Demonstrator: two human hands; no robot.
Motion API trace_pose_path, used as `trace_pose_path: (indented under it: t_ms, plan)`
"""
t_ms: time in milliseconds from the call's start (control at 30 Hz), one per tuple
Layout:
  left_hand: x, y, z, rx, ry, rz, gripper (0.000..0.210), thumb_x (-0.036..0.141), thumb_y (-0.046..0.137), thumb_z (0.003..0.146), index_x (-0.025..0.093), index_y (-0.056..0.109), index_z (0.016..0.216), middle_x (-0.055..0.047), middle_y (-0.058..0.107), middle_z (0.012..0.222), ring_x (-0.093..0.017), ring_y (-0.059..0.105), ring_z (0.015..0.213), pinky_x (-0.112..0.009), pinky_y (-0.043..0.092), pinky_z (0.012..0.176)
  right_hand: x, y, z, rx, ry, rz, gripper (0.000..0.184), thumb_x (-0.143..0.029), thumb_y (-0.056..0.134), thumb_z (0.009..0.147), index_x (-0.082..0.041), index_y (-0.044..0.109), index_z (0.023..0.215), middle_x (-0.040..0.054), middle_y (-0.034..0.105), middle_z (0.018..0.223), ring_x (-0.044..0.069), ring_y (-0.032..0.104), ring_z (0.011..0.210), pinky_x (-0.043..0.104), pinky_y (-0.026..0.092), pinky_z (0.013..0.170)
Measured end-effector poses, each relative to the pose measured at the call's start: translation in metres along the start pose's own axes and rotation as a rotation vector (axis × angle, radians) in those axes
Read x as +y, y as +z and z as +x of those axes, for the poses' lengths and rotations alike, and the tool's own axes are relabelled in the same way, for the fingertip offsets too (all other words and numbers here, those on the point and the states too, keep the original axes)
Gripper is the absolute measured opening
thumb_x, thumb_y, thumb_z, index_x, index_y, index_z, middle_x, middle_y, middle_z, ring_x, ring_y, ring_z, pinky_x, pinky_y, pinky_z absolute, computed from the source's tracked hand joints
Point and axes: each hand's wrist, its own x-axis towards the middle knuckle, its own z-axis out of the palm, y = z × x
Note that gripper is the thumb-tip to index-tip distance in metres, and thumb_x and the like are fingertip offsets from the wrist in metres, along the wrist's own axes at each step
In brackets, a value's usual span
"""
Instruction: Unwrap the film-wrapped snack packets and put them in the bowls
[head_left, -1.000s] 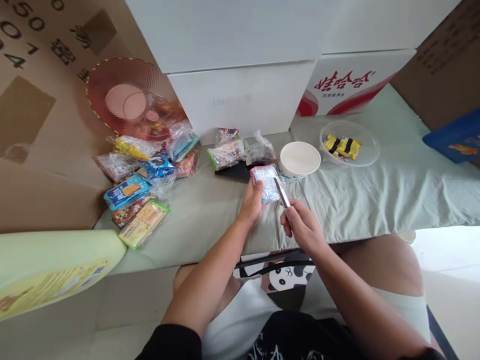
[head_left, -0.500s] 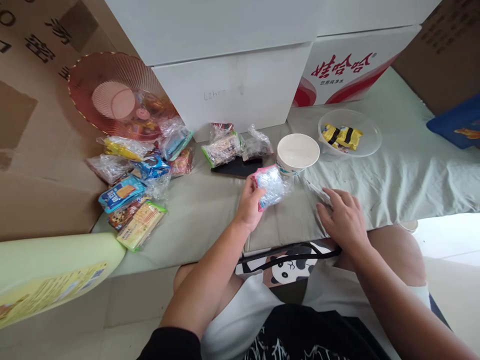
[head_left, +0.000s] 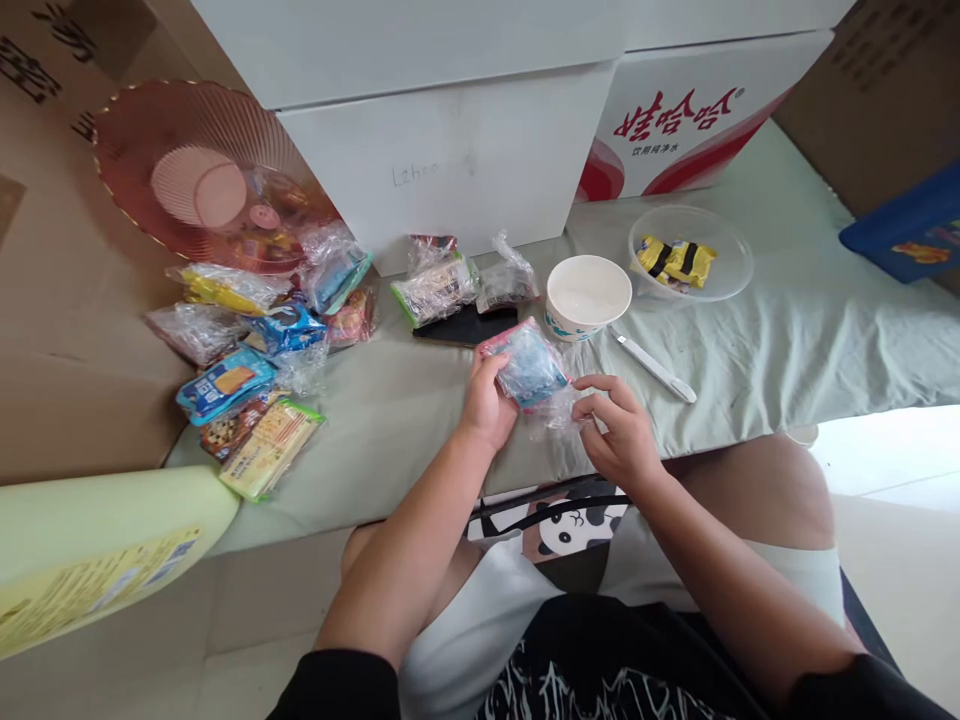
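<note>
My left hand [head_left: 489, 405] is closed on a pink-and-blue snack packet [head_left: 531, 365] wrapped in clear plastic film, held above the cloth in front of the white paper bowl [head_left: 589, 297]. Loose crinkled film [head_left: 556, 412] hangs off the packet's lower right end. At that end is my right hand [head_left: 616, 425], its fingers bent and apart, the tips at the edge of the film. A slim white utility knife [head_left: 654, 367] lies on the cloth to the right of the bowl, beyond my right hand.
Several wrapped snacks [head_left: 262, 450] lie at left beside a ribbed pink bowl [head_left: 120, 190]. More packets [head_left: 439, 292] rest by a dark flat object [head_left: 465, 328]. A clear plastic bowl [head_left: 739, 265] holds yellow packets. White boxes [head_left: 450, 150] stand behind; a pale yellow container [head_left: 112, 510] is at left.
My right hand has let go of the utility knife, leaving it on the cloth, and moved left to the film. The packet in my left hand has turned and shifted slightly left.
</note>
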Motion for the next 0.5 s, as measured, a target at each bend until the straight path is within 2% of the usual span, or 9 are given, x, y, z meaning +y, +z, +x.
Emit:
trace_pose_path:
  t_ms: [100,133,200,267,300,333,367,433,500]
  plan:
    - [0.008,-0.014,0.006,0.209,0.432,0.338,0.051,0.025,0.065,0.072,0.027,0.048,0.12,-0.006,0.063,0.119,-0.02,0.066,0.107,-0.036,0.053,0.095,0.014,-0.002,-0.011,0.014,0.077,-0.041,0.022,-0.005,0.052,0.081,-0.023,0.065,0.077,0.008,0.068,0.112,0.024,0.066,0.1,0.041,0.052,0.086]
    - [0.011,-0.018,0.007,0.21,0.579,0.51,0.052,0.025,0.065,0.075,0.027,0.048,0.124,-0.008,0.06,0.128,-0.022,0.063,0.118,-0.039,0.05,0.104,0.019,-0.002,-0.014,0.002,0.092,-0.055,0.022,-0.006,0.052,0.081,-0.023,0.064,0.076,0.0081,0.068,0.111,0.024,0.067,0.098,0.04,0.052,0.085]
    - [0.018,-0.024,0.007,0.031,0.777,0.867,0.047,0.029,0.067,0.079,0.025,0.054,0.124,-0.011,0.058,0.138,-0.026,0.054,0.134,-0.045,0.041,0.117,0.025,-0.001,-0.018,-0.033,0.111,-0.05,0.021,-0.007,0.052,0.08,-0.023,0.064,0.074,0.0079,0.069,0.107,0.023,0.067,0.095,0.038,0.053,0.082]
    - [0.023,-0.027,0.007,-0.231,0.788,1.128,0.04,0.033,0.071,0.078,0.022,0.063,0.115,-0.012,0.062,0.138,-0.03,0.053,0.136,-0.047,0.04,0.118,0.029,-0.001,-0.019,-0.039,0.13,-0.021,0.021,-0.007,0.051,0.079,-0.023,0.063,0.073,0.0072,0.069,0.104,0.022,0.068,0.094,0.037,0.054,0.081]
    - [0.025,-0.028,0.008,-0.296,0.748,1.193,0.032,0.033,0.071,0.078,0.022,0.067,0.108,-0.011,0.066,0.132,-0.03,0.058,0.13,-0.046,0.044,0.115,0.031,-0.001,-0.019,-0.017,0.147,-0.012,0.021,-0.007,0.051,0.078,-0.023,0.063,0.073,0.0068,0.07,0.103,0.022,0.068,0.094,0.037,0.054,0.081]
    - [0.028,-0.029,0.009,-0.286,0.702,1.215,0.023,0.032,0.07,0.079,0.021,0.069,0.1,-0.011,0.071,0.122,-0.028,0.064,0.12,-0.043,0.048,0.108,0.034,-0.003,-0.018,0.015,0.169,-0.01,0.02,-0.007,0.051,0.077,-0.023,0.063,0.072,0.0064,0.07,0.102,0.022,0.068,0.094,0.037,0.055,0.082]
    - [0.031,-0.031,0.01,-0.212,0.658,1.195,0.015,0.031,0.067,0.081,0.02,0.069,0.091,-0.009,0.074,0.109,-0.026,0.069,0.107,-0.04,0.053,0.1,0.036,-0.006,-0.017,0.052,0.193,-0.015,0.02,-0.008,0.051,0.076,-0.023,0.063,0.071,0.0061,0.07,0.101,0.022,0.068,0.093,0.038,0.055,0.083]
    - [0.04,-0.036,0.013,0.026,0.589,1.048,0.008,0.028,0.061,0.083,0.021,0.066,0.082,-0.004,0.072,0.084,-0.02,0.069,0.082,-0.033,0.055,0.081,0.042,-0.015,-0.015,0.119,0.252,-0.052,0.02,-0.01,0.051,0.076,-0.023,0.065,0.072,0.0064,0.07,0.1,0.023,0.068,0.095,0.042,0.054,0.088]
    - [0.051,-0.043,0.013,0.219,0.575,0.863,0.013,0.023,0.062,0.079,0.023,0.065,0.092,-0.001,0.069,0.08,-0.018,0.066,0.074,-0.029,0.053,0.073,0.046,-0.027,-0.014,0.18,0.331,-0.104,0.023,-0.012,0.049,0.079,-0.023,0.07,0.081,0.0085,0.069,0.106,0.026,0.068,0.102,0.047,0.053,0.094]
